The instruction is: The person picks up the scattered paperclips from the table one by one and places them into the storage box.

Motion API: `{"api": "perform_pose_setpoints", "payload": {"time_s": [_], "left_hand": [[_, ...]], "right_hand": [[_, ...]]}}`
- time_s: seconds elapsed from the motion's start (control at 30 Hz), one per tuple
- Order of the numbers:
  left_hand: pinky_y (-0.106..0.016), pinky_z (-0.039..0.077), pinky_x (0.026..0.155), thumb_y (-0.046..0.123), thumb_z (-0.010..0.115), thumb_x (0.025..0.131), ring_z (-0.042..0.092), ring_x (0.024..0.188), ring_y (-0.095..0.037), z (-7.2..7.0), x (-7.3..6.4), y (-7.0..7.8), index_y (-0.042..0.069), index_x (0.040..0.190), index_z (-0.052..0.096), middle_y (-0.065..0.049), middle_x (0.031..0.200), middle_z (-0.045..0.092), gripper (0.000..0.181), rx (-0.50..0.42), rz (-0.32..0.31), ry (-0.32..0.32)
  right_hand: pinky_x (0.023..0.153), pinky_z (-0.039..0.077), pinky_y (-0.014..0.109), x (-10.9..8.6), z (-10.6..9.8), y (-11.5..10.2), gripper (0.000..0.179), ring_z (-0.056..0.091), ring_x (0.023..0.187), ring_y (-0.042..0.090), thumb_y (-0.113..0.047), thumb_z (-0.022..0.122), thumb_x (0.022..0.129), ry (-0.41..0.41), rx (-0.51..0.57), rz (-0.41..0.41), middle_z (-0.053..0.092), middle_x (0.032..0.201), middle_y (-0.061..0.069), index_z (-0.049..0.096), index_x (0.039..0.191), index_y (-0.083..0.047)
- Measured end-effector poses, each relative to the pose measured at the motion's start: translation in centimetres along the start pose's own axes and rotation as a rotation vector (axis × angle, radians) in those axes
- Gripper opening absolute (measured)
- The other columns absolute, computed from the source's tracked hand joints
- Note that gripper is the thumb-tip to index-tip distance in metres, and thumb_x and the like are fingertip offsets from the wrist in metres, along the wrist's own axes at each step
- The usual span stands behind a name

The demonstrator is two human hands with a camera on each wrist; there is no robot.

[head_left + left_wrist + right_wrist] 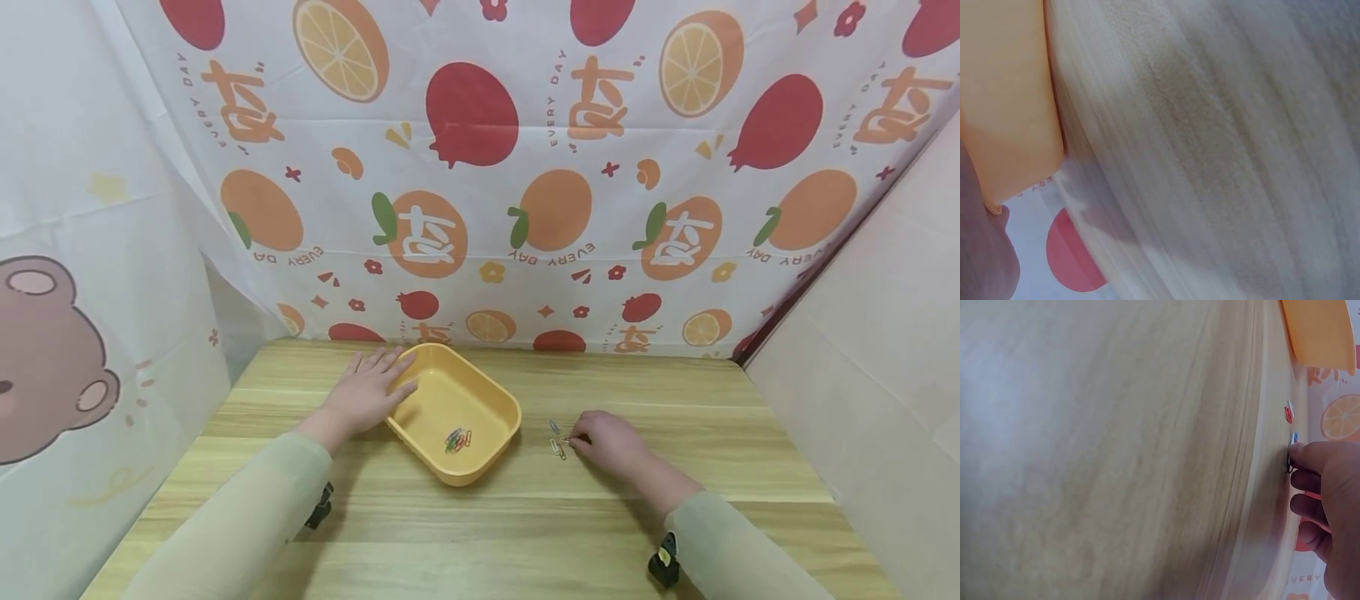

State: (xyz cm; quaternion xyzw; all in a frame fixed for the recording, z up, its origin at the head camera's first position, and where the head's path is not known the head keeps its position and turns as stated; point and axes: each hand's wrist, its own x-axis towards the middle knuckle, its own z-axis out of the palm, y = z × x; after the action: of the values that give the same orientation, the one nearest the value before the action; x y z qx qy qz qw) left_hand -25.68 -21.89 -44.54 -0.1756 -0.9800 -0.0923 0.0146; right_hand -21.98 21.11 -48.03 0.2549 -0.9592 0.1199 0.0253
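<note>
head view gives me a yellow tray on the wooden table, with a small heap of coloured paper clips inside, toward its six o'clock end. the left hand rests at the tray's ten o'clock rim, and i see its fingers straight and spread apart. the right hand is out past the tray's three o'clock side, thumb and forefinger together, pinching a single clip; whether that touches the wood i cannot tell. from those fingertips i place a blue clip at ten o'clock and pale clips at eight, loose on the table. fruit-print cloth hangs at twelve o'clock, and my left wrist feed shows the tray's outer wall at ten o'clock
</note>
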Motion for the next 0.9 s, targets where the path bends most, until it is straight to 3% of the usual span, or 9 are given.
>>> {"api": "perform_pose_setpoints", "payload": {"time_s": [0.3, 0.53, 0.77, 0.9], "left_hand": [[-0.061, -0.001, 0.119, 0.054, 0.037, 0.104, 0.016, 0.148, -0.042, -0.22, -0.01, 0.19, 0.021, 0.158, 0.027, -0.011, 0.163, 0.02, 0.065, 0.006, 0.004, 0.009], [-0.061, -0.001, 0.119, 0.065, 0.025, 0.101, 0.015, 0.149, -0.041, -0.4, -0.09, 0.31, 0.021, 0.159, 0.025, -0.01, 0.164, 0.019, 0.073, 0.016, 0.007, -0.006], [-0.061, -0.001, 0.118, 0.054, 0.038, 0.104, 0.015, 0.149, -0.042, -0.56, -0.17, 0.4, 0.02, 0.159, 0.026, -0.011, 0.164, 0.02, 0.065, 0.003, -0.001, -0.001], [-0.062, 0.0, 0.118, 0.058, 0.034, 0.103, 0.015, 0.148, -0.042, -0.62, -0.21, 0.35, 0.02, 0.159, 0.026, -0.011, 0.164, 0.02, 0.068, 0.01, 0.002, 0.0]], "right_hand": [[0.077, 0.055, 0.034, 0.15, -0.03, 0.29, 0.006, 0.061, 0.079, 0.009, -0.021, 0.074, 0.089, 0.008, 0.032, 0.006, 0.061, 0.081, -0.012, 0.075, 0.084, -0.019], [0.073, 0.054, 0.03, 0.33, -0.08, 0.45, 0.005, 0.057, 0.075, 0.006, -0.021, 0.076, 0.087, 0.027, 0.011, 0.02, 0.059, 0.078, -0.014, 0.075, 0.082, -0.02], [0.075, 0.054, 0.032, 0.62, -0.3, 0.63, 0.004, 0.059, 0.077, 0.007, -0.02, 0.076, 0.086, 0.055, 0.02, 0.015, 0.061, 0.079, -0.013, 0.075, 0.082, -0.02], [0.076, 0.055, 0.032, 0.86, -0.52, 0.66, 0.005, 0.06, 0.078, 0.007, -0.021, 0.076, 0.087, 0.048, 0.011, 0.026, 0.061, 0.08, -0.014, 0.075, 0.082, -0.021]]}}
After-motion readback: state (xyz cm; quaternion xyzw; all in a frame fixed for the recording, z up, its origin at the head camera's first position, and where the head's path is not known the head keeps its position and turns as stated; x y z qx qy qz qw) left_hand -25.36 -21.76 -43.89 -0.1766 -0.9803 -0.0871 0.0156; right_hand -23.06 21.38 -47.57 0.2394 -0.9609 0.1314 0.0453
